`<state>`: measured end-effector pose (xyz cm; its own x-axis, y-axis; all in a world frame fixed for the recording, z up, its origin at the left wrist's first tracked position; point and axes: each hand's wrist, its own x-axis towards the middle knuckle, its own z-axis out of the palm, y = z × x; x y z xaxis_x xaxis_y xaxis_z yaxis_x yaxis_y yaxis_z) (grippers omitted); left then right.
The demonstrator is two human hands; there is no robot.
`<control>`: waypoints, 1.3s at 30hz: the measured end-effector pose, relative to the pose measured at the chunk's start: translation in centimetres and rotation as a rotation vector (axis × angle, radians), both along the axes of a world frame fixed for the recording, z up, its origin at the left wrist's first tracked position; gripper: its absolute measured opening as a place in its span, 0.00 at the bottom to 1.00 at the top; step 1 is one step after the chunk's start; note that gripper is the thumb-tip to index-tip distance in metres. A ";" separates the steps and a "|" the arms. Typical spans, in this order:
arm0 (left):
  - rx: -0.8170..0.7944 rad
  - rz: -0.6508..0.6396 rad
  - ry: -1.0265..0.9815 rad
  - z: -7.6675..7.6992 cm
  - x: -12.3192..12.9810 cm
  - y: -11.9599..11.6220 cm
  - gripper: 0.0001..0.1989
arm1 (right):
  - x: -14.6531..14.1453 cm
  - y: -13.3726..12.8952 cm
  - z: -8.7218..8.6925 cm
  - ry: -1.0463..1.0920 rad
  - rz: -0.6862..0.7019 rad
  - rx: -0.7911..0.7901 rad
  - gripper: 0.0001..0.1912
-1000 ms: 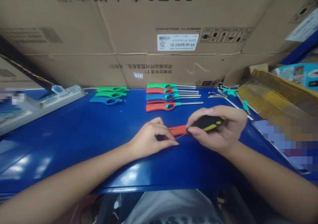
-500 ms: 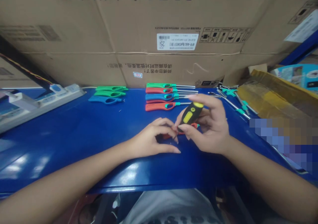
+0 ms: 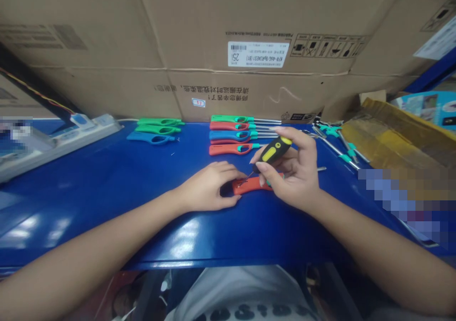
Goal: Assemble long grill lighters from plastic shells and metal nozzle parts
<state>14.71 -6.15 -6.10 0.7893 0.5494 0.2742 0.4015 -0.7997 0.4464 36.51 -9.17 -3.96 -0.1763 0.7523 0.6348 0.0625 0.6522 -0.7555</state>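
My right hand [image 3: 297, 171] is wrapped round a black and yellow screwdriver [image 3: 273, 153], tilted so that its thin shaft points down and left. Its tip meets the handle of a red utility lighter [image 3: 253, 185] lying on the blue table. With thumb and fingers, my left hand [image 3: 212, 186] grips the left end of this lighter. The lighter's turquoise trigger is partly behind my right hand, and its metal tube shows to the right. Beyond my hands, several finished-looking lighters [image 3: 228, 149] in red, blue and green lie in a stack of rows, tubes to the right.
Green and blue lighter handles without tubes [image 3: 151, 138] lie at the back left, near a white power strip [image 3: 71, 140]. Metal tubes with turquoise parts [image 3: 347, 158] lie at right beside a taped carton [image 3: 399, 140]. A large cardboard sheet [image 3: 171, 36] stands behind the blue table [image 3: 142, 238].
My left hand has closed from a loose, spread pose onto the red lighter's end. The screwdriver has come down so its tip meets the handle. The view has shifted slightly.
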 end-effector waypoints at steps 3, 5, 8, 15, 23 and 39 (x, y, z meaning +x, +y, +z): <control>0.024 -0.024 -0.042 -0.4 0.0 0.0 0.18 | 0.0 0.0 -0.4 -0.016 0.003 -0.002 0.30; 0.039 -0.033 -0.064 -0.6 0.1 0.0 0.18 | 0.1 0.0 -0.6 -0.030 0.004 0.001 0.30; 0.063 -0.036 -0.061 -0.7 0.0 -0.1 0.17 | 0.1 0.0 -0.6 -0.050 0.006 0.011 0.31; 0.047 -0.030 -0.053 -0.4 0.0 -0.2 0.17 | 0.3 -0.3 -0.2 -0.086 -0.013 0.029 0.31; 0.054 -0.031 -0.035 -0.5 0.0 -0.2 0.17 | 0.6 -0.1 -0.3 -0.046 -0.013 -0.007 0.33; 0.128 -0.043 -0.009 -0.7 0.0 -0.1 0.17 | 0.1 0.0 -0.9 -0.101 0.014 0.114 0.33</control>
